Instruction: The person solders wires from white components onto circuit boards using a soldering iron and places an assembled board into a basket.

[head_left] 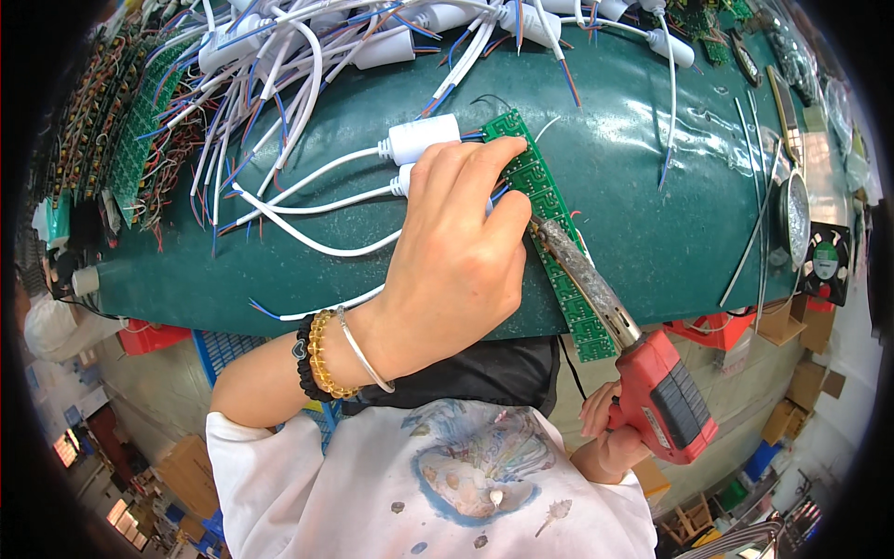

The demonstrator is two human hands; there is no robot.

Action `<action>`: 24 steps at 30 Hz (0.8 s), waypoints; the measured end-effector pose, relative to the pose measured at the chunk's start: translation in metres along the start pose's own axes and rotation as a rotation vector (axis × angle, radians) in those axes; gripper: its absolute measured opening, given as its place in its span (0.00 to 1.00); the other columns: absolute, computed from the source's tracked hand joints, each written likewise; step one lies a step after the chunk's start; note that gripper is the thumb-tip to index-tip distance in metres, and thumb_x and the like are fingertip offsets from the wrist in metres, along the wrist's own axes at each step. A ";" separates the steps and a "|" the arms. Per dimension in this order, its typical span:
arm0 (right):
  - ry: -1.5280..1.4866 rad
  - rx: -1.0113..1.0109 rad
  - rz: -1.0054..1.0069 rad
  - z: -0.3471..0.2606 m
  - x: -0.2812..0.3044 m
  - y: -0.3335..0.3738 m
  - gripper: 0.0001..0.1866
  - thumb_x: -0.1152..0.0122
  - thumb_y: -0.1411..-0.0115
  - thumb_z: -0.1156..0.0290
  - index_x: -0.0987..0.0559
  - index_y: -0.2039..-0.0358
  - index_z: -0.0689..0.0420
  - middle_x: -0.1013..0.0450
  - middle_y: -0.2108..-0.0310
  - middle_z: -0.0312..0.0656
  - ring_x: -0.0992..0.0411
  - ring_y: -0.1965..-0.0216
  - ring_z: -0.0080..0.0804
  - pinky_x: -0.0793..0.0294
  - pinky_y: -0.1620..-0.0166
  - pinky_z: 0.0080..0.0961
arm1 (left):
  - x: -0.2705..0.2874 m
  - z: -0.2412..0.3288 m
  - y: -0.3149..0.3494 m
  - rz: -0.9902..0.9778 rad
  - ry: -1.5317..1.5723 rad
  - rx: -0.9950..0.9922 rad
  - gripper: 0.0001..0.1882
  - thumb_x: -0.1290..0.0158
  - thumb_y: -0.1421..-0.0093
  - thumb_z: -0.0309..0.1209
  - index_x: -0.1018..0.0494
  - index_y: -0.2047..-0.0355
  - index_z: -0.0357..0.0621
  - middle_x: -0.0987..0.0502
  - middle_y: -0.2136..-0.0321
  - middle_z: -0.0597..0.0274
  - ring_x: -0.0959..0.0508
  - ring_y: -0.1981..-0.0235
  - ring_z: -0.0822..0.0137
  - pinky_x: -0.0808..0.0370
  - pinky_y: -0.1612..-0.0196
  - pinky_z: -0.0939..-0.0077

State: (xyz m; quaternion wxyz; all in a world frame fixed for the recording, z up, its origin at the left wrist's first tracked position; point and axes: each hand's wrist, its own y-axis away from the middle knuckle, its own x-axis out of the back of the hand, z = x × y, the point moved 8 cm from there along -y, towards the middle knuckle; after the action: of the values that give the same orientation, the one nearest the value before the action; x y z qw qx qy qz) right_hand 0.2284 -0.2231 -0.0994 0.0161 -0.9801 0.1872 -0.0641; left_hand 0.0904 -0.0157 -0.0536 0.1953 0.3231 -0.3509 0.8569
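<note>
1. Your left hand (456, 252) lay palm-down on the green work mat (633, 214), its fingertips (507, 154) pressed onto a long green circuit board strip (549, 219) and pinning thin blue and red wire ends there; it held nothing lifted, and I could not tell exactly how many wires sat under the fingers.
2. Your right hand (605, 438) was wrapped around the handle of a red soldering gun (656, 391), low at the table edge. Its crusted metal barrel ran up and left, with the tip just beside your left fingers, at the strip.
3. The strip ran diagonally from the upper middle of the mat down past the mat's near edge.
4. Two white plastic driver modules (424, 138) with white cables lay touching or just beside your left hand, their short coloured leads pointing toward the strip.
5. By my judgement, the joining was under way at the strip's upper part; I could not tell which pads were already soldered.
6. A large tangle of similar white modules (279, 56) and stacked green boards (140, 121) lay farther off, at the upper left.
7. A small black fan (824, 261) sat at the right rim.
</note>
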 end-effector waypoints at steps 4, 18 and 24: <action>0.106 0.009 0.035 -0.002 0.003 0.002 0.25 0.43 0.42 0.46 0.27 0.73 0.59 0.32 0.80 0.35 0.32 0.79 0.26 0.36 0.73 0.23 | -0.001 0.001 0.000 -0.006 -0.021 -0.003 0.08 0.46 0.60 0.15 0.32 0.78 0.33 0.29 0.54 0.46 0.30 0.57 0.48 0.34 0.54 0.58; -0.061 0.136 -0.144 -0.006 -0.009 -0.010 0.35 0.48 0.46 0.45 0.35 0.58 0.71 0.37 0.87 0.34 0.37 0.87 0.26 0.36 0.80 0.22 | -0.001 0.000 0.000 -0.017 -0.015 0.001 0.08 0.45 0.60 0.15 0.32 0.79 0.34 0.29 0.54 0.47 0.30 0.57 0.48 0.34 0.53 0.58; -0.079 0.191 -0.011 0.009 -0.003 0.004 0.47 0.46 0.46 0.37 0.40 0.47 0.73 0.39 0.90 0.32 0.39 0.90 0.22 0.36 0.82 0.20 | -0.001 0.001 0.001 -0.025 -0.036 -0.002 0.07 0.45 0.60 0.16 0.32 0.79 0.35 0.28 0.54 0.48 0.30 0.56 0.48 0.34 0.53 0.59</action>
State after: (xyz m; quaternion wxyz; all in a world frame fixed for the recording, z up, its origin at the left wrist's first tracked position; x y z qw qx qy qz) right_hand 0.2252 -0.2252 -0.1090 0.1166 -0.9768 0.1742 -0.0430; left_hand 0.0909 -0.0167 -0.0541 0.2001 0.3424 -0.3512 0.8482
